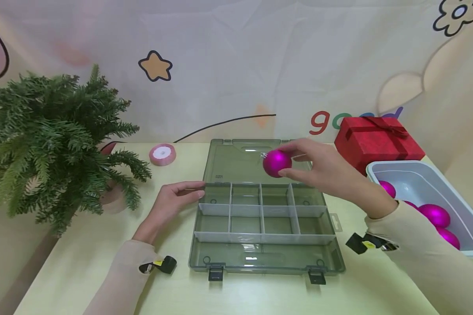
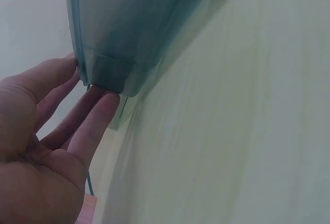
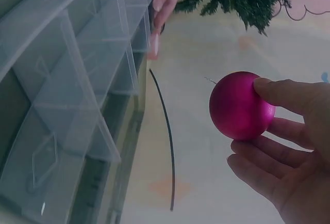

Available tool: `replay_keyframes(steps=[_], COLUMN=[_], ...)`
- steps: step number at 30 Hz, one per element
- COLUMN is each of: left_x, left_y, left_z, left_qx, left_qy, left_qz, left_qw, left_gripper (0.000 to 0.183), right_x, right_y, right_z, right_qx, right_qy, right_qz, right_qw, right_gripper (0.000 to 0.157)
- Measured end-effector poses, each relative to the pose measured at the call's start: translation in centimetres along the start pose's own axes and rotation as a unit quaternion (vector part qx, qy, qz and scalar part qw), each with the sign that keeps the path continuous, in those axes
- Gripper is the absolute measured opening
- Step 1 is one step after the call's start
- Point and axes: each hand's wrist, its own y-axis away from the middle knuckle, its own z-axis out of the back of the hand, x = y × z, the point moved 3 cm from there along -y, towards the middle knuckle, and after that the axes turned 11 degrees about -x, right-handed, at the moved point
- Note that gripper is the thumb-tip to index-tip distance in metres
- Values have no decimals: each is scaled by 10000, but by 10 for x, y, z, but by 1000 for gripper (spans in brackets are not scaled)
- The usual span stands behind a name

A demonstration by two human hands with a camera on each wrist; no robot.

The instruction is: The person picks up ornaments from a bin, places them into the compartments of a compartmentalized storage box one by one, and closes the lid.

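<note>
A shiny magenta Christmas ball (image 1: 277,163) with a silver cap is held between the thumb and fingers of my right hand (image 1: 319,168), raised over the box's opened lid. In the right wrist view the ball (image 3: 242,106) hangs clear of the dividers. A see-through grey-green compartment box (image 1: 266,251) lies with its lid (image 1: 236,162) folded back. My left hand (image 1: 173,201) holds the box at its left back corner, thumb and fingertips on either side of the corner (image 2: 118,79) in the left wrist view. The box's compartments hold nothing.
A light blue bin (image 1: 407,188) with several magenta balls (image 1: 435,215) stands at the right, before a red gift box (image 1: 378,140). At the left is a small artificial fir tree (image 1: 63,131), with a pink ribbon roll (image 1: 162,155) beside it. A printed cloth (image 1: 228,65) hangs behind the table.
</note>
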Motion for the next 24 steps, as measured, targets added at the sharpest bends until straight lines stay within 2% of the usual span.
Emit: replay_keyframes(steps=[7,12,24], left_x=[1,0,1], left_y=[0,-1,-2], left_z=[0,0,0], left_qx=[-28,-11,-14], left_qy=[-48,12,149], left_qz=[50,30,93], left_qw=[10000,10000,9998], left_gripper=[39,39,37], right_x=[9,16,25], right_y=[-15,-25,-44], right_z=[-37,-58,-99], right_qx=[384,517,1154], right_qy=[-300,-187,-100], right_qz=[489,822,1001], right_qw=[9976,9951,9882], right_gripper=[51,51,46])
